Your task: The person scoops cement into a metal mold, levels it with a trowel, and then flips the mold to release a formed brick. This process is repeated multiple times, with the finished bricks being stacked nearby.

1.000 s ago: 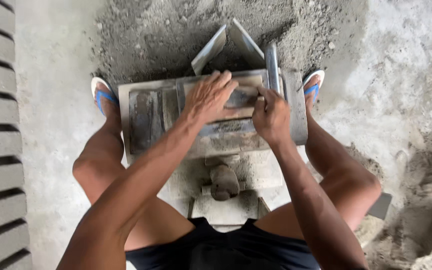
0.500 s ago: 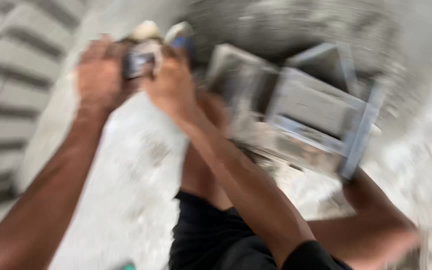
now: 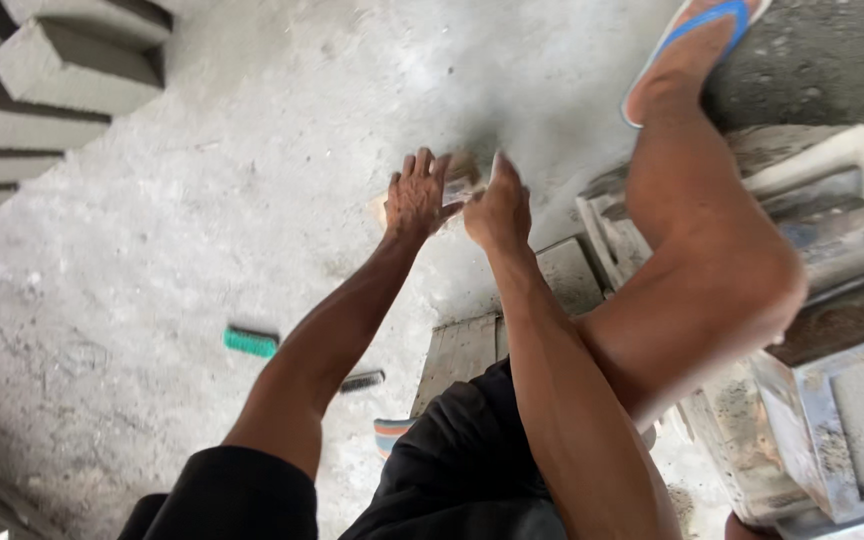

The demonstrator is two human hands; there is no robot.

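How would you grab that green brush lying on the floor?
The green brush lies flat on the concrete floor, apart from both hands. It is long and narrow, so I would probably come from above and pinch it across its two long sides near the middle. Its bristles are too small to make out.

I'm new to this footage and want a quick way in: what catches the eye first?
The two hands, left hand and right hand, meet around a small blurred tan object low over the grey concrete floor. Grey moulded concrete blocks line the upper left; a green brush lies beside the left arm.
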